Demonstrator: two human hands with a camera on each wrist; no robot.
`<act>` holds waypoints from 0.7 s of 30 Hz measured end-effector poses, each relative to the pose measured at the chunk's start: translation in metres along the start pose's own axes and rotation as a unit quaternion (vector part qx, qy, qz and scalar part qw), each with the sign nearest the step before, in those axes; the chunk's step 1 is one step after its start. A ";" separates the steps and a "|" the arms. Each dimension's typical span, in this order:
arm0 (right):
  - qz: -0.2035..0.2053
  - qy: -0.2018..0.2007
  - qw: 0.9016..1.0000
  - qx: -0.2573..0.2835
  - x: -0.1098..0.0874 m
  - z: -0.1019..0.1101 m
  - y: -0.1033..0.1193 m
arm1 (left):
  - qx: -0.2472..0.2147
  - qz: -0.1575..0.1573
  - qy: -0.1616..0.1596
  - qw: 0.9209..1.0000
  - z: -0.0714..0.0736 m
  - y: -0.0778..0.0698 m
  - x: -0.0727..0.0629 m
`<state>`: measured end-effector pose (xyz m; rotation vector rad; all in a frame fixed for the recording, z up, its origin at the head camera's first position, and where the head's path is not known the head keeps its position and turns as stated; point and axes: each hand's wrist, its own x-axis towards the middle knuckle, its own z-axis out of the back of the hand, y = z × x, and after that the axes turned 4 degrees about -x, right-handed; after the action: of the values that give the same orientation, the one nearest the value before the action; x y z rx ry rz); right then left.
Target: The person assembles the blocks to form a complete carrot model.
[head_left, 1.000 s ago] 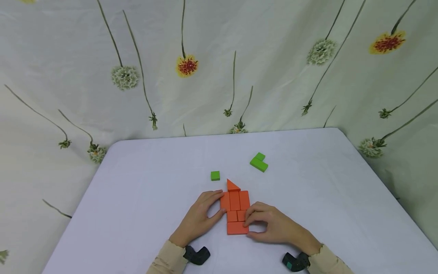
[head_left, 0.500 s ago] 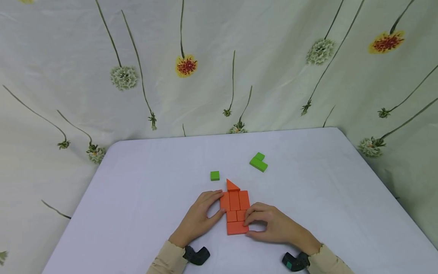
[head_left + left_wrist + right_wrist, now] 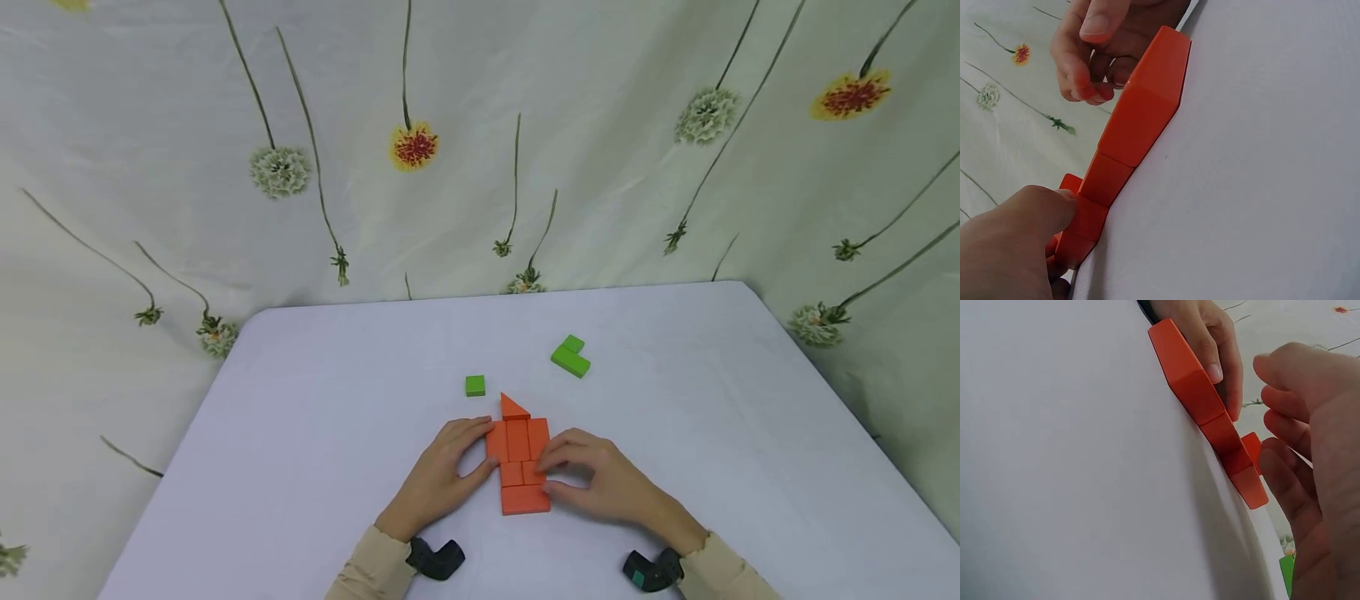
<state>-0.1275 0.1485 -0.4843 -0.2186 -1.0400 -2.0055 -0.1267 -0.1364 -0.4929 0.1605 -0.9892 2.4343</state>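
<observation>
Your left hand (image 3: 441, 475) pinches orange blocks (image 3: 517, 442), right hand (image 3: 613, 483) loose; worktop (image 3: 337, 400) spreads wide, flowered cloth (image 3: 600, 192) beyond its far edge (image 3: 450, 299).

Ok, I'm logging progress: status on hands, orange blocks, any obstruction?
Left hand touching orange blocks, left side. Right hand loose at right edge. Blocks flat, packed together. Green blocks apart; no visible obstruction.
</observation>
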 end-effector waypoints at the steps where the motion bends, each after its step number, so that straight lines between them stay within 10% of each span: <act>1: -0.005 -0.008 1.000 -0.001 0.001 0.001 -0.001 | -0.001 0.001 0.001 1.000 0.000 0.000 0.000; 21: -0.146 -0.048 0.985 -0.082 0.053 0.001 -0.013 | 0.006 0.001 0.003 1.000 -0.001 -0.001 0.001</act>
<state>-0.1709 0.1214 -0.4653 -0.2654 -1.0144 -2.3705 -0.1272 -0.1346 -0.4926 0.1573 -0.9727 2.4415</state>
